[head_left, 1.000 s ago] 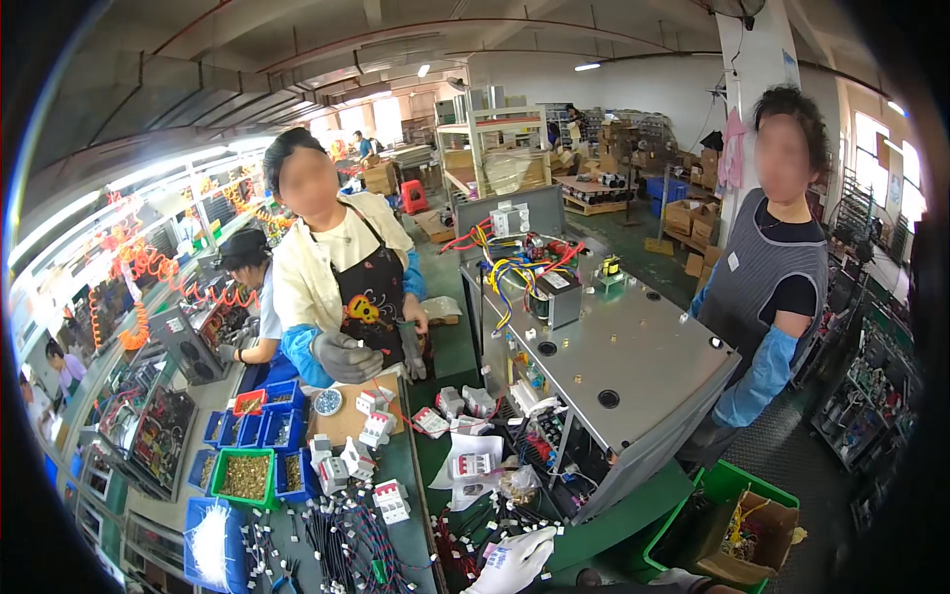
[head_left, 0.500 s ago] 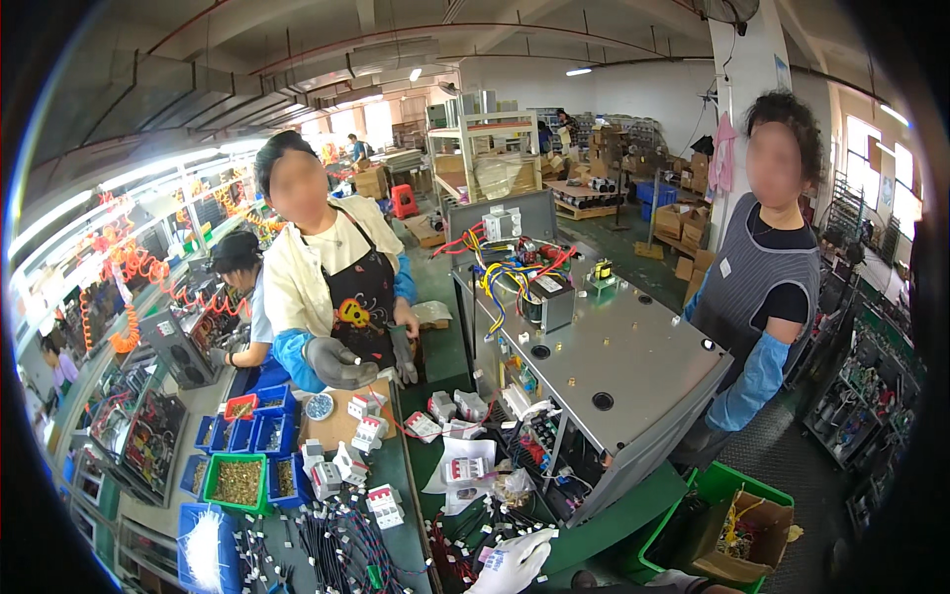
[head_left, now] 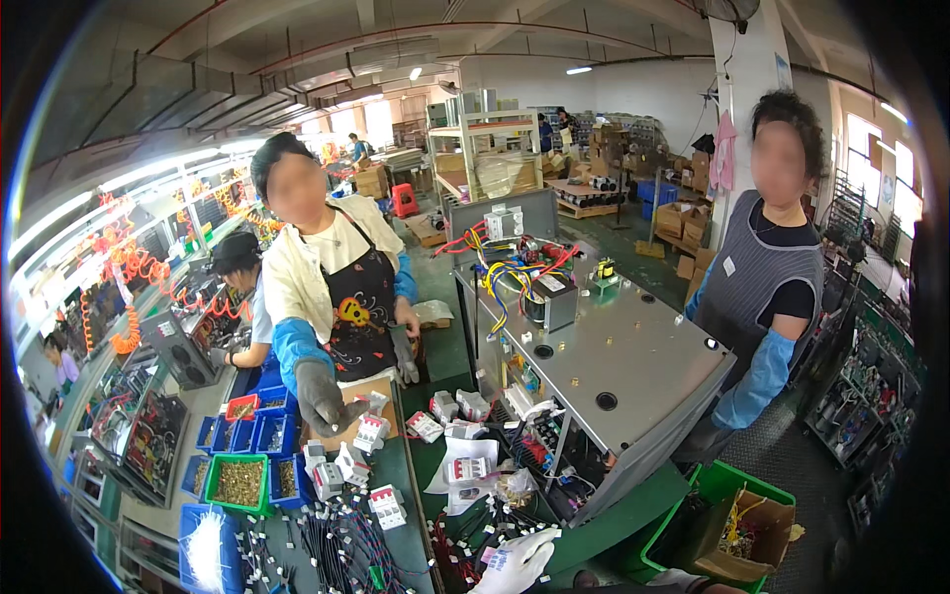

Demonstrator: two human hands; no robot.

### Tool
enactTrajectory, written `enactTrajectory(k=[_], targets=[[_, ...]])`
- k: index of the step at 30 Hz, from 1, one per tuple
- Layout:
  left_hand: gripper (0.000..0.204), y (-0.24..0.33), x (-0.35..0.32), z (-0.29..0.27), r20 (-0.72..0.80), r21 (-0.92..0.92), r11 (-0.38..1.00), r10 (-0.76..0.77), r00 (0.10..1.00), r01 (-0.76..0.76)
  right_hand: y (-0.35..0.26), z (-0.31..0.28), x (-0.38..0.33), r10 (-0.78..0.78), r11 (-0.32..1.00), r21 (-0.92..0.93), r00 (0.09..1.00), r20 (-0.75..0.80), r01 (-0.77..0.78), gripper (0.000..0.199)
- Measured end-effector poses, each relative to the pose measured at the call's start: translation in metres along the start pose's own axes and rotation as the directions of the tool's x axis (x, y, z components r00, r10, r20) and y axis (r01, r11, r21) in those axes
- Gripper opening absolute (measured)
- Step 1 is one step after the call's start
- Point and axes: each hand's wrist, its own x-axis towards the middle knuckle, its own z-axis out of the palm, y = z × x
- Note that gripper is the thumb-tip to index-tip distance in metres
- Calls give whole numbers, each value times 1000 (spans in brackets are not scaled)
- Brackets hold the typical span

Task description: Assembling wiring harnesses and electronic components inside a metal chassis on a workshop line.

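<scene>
At the lower edge, my left hand (head_left: 517, 562), in a white glove with printing on it, rests beside bundled dark wires (head_left: 500, 520) on the green bench. Its fingers lean to the right, thumb a little apart, and no held thing shows. Only a sliver of my right hand (head_left: 678, 576) shows at the bottom edge, near the green crate (head_left: 648, 554); its fingers are hidden. Ahead of my left hand lies a white circuit breaker with red switches (head_left: 467, 469) on white paper. A large grey metal cabinet (head_left: 633, 366) with coloured wires and a transformer on top stands beyond.
At left, a co-worker's grey-gloved hand (head_left: 325, 401) is over the bench near several breakers (head_left: 371, 433). Blue bins (head_left: 272, 436) and a green bin (head_left: 237, 482) hold small metal parts. Another person's blue sleeve (head_left: 757, 381) is right of the cabinet. Black cables (head_left: 341, 544) spread nearby.
The co-worker's grey-gloved hand has moved down toward the breakers on the left bench. My left hand has barely moved.
</scene>
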Motion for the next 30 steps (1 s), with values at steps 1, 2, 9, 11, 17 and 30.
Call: enactTrajectory(k=[1,2,9,11,17,30], targets=[[31,0,0,0,1,0,1000,0,1000,0,3,1,3,-7,1000,-5,1000,-2,7,20],[31,1,1,0,4,-3,1000,-5,1000,5,6,3,5,-20,1000,-17,1000,-4,20,20],[29,1,2,0,7,-46,999,-16,1000,16,13,8,9,-15,1000,-23,1000,4,15,22],[29,-1,2,1,10,-37,999,-19,1000,19,11,7,6,-6,1000,-16,1000,8,6,23],[29,-5,3,2,22,-38,999,-24,999,25,3,6,0,4,1000,-27,1000,21,-3,28],[27,-21,-16,-5,-84,-66,998,-28,996,23,7,-7,-25,-51,972,-225,997,63,64,43]])
